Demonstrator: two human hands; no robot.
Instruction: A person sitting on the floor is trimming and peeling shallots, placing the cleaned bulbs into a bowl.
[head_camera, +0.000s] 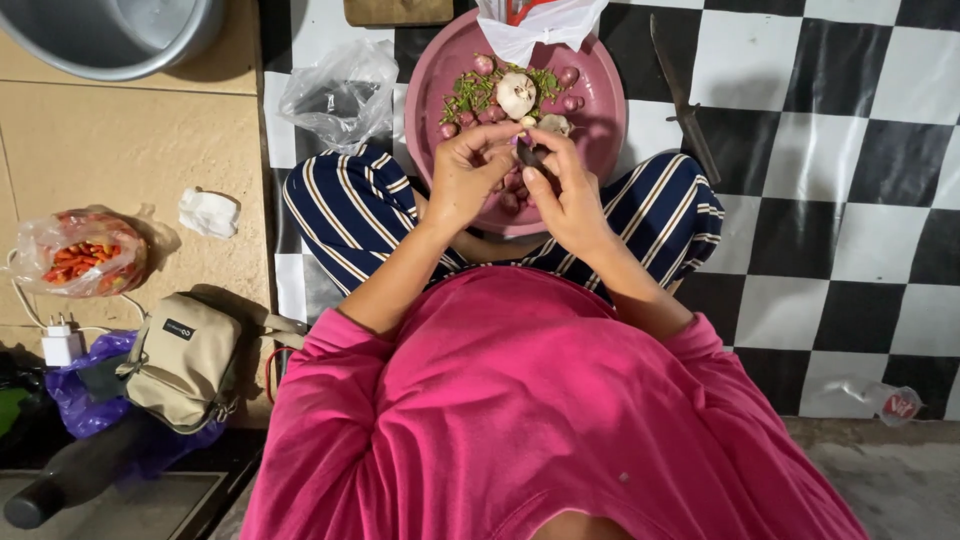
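Observation:
My left hand (468, 172) and my right hand (562, 190) meet over the near rim of a round pink tray (600, 120) that rests on my knees. Both pinch one small purplish shallot (528, 152) between their fingertips. In the tray lie several small red shallots (570, 78), a garlic bulb (516, 94), a garlic piece (553, 124) and green chilli stems (470, 92). A white plastic bag (540, 22) hangs over the tray's far edge.
A long knife (684, 100) lies on the black-and-white checked mat at right. Left of the tray sits a clear plastic bag (342, 92). On the tan floor: a bag of red chillies (82, 255), crumpled tissue (208, 212), a beige pouch (185, 358), a white charger (62, 344), a metal basin (110, 35).

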